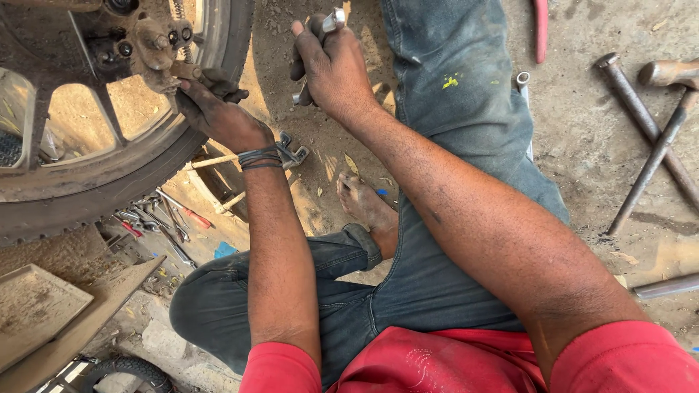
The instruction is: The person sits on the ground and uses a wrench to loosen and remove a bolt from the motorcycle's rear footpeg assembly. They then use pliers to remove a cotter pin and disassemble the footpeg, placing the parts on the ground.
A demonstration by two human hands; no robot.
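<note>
Steel, rigid and likely grease-slick, the wrench (pixel 320 44) sits clenched mid-shank in the right hand (pixel 331 69), while the left hand (pixel 215 113) pinches a fitting (pixel 182 71) on the wheel (pixel 109 145) alongside.

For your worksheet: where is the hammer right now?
The hammer lies on the dirt ground at far right, crossed over a metal rod, beyond the person's right arm.

No packages, labels, signs or screens show anywhere around either hand here, only bare tools, metal parts and dusty ground.
</note>
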